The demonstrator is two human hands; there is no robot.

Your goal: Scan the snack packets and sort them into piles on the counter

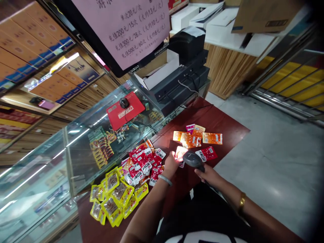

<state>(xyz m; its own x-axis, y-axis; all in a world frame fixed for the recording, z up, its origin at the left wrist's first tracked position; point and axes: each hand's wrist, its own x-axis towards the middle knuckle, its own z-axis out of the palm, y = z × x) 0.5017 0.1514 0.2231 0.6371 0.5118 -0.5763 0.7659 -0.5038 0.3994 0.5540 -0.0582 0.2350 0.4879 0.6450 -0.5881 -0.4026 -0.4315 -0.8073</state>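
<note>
My right hand [208, 174] grips a dark handheld barcode scanner [193, 158] by its handle. Bright light from its head falls on a small snack packet [180, 153], whose print is washed out. That packet is held at its edge by the fingers of my left hand [171, 165]. Left of this hand lies a heap of red and white packets [143, 160], with a pile of yellow-edged packets [115, 194] nearer the table's left end. Beyond the scanner are several orange packets [192, 139], and a single red packet [207, 154] sits right of its head.
The dark red table [225, 126] adjoins a glass display counter [83, 141] carrying a red mat [113, 118] and a computer mouse [124, 103]. A monitor back with a pink price sheet [136, 30] stands behind, beside a black cash drawer [182, 81]. Metal railing [286, 98] is at right.
</note>
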